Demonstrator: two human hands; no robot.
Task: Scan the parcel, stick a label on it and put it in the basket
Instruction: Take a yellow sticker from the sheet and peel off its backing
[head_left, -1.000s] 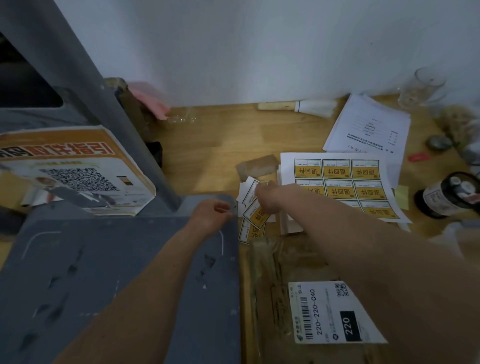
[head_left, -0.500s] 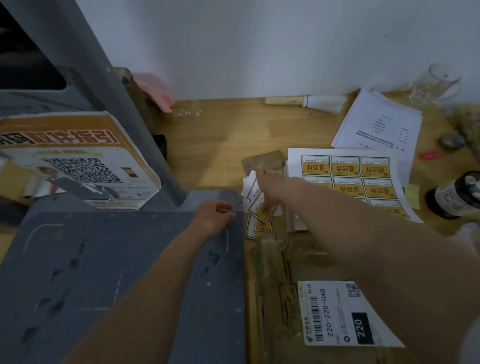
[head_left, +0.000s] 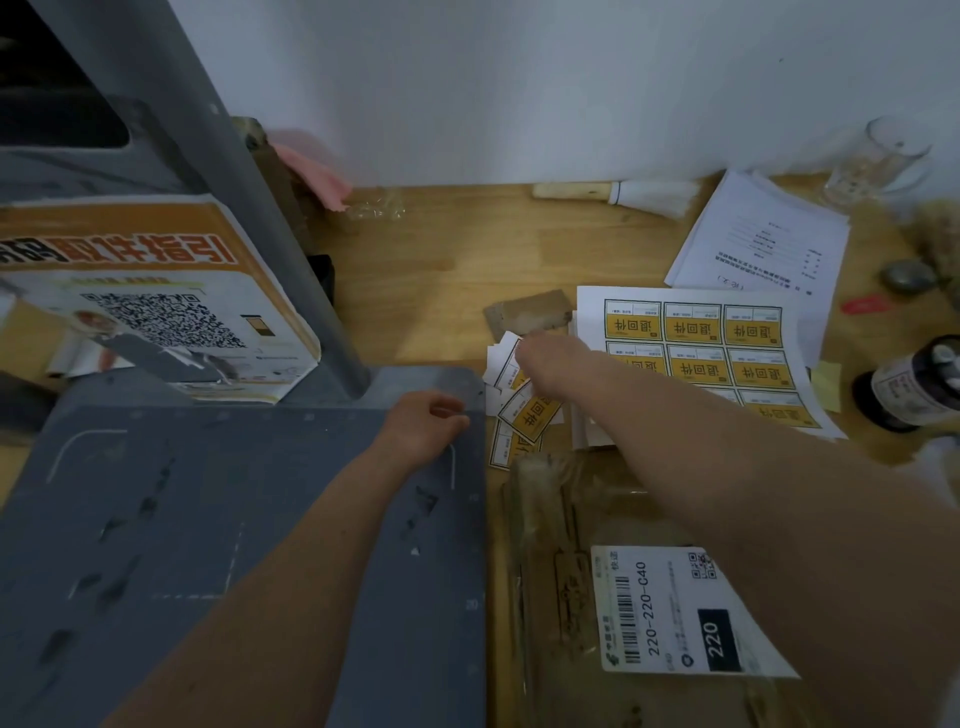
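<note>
The parcel (head_left: 561, 561) is a brown packet in a clear bag, lying at the lower right with a white shipping label (head_left: 675, 613) marked 220 on it. A pile of cut yellow labels (head_left: 511, 449) lies just beyond it, next to a full sheet of yellow labels (head_left: 701, 353). My right hand (head_left: 545, 364) reaches over the parcel into that pile and pinches one tilted yellow label (head_left: 530, 418); its fingertips are hidden under the hand. My left hand (head_left: 426, 426) rests on the far right corner of the grey scanner base (head_left: 208, 519), fingers loosely curled, holding nothing that I can see.
The scanner's grey post (head_left: 234, 182) rises at the left, beside an orange QR poster (head_left: 156, 301). On the wooden table lie a cardboard scrap (head_left: 530, 312), a brush (head_left: 623, 195), printed papers (head_left: 763, 234), a glass (head_left: 878, 156) and a dark bottle (head_left: 914, 384). No basket is in view.
My right hand has worked a little deeper into the label pile and the tilted yellow label under it has shifted. My left hand has stayed on the scanner base.
</note>
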